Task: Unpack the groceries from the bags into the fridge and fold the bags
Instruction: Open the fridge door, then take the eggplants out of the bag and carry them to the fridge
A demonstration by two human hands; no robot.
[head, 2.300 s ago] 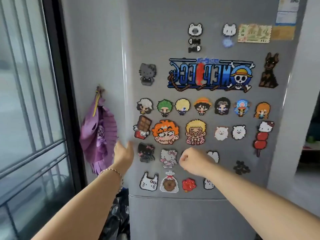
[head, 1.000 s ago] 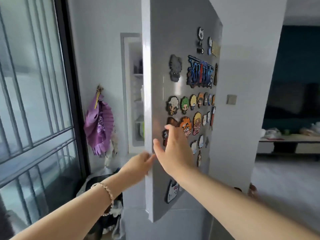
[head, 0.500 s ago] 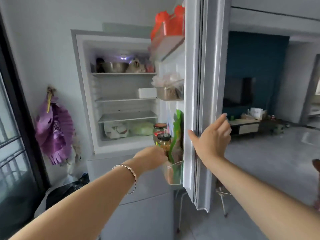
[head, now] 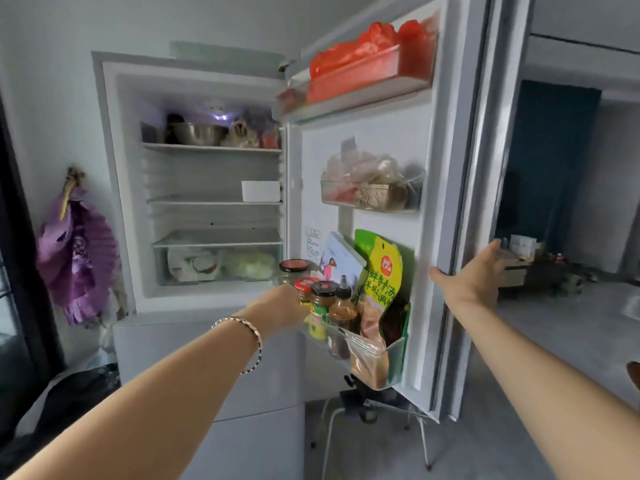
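Note:
The fridge (head: 221,174) stands with its upper door (head: 446,202) swung wide to the right. Inside are a steel bowl (head: 199,133) on the top shelf, a white box (head: 260,190) on the middle shelf and vegetables in the drawer (head: 218,265). My right hand (head: 472,275) lies flat against the door's outer edge, fingers spread. My left hand (head: 280,308) reaches toward the lower door rack (head: 367,358) with jars, a sauce bottle and pouches; its fingers are hidden behind the wrist. A dark bag (head: 69,400) lies on the floor at the lower left.
A purple fan (head: 76,261) hangs on the wall left of the fridge. A stool with white legs (head: 374,410) stands under the door. A red bag (head: 356,53) fills the top door rack. Open floor and a low table (head: 523,265) lie to the right.
The fridge door went from closed to fully swung right. My right hand has followed its edge outward, and my left hand has stayed near the lower door rack.

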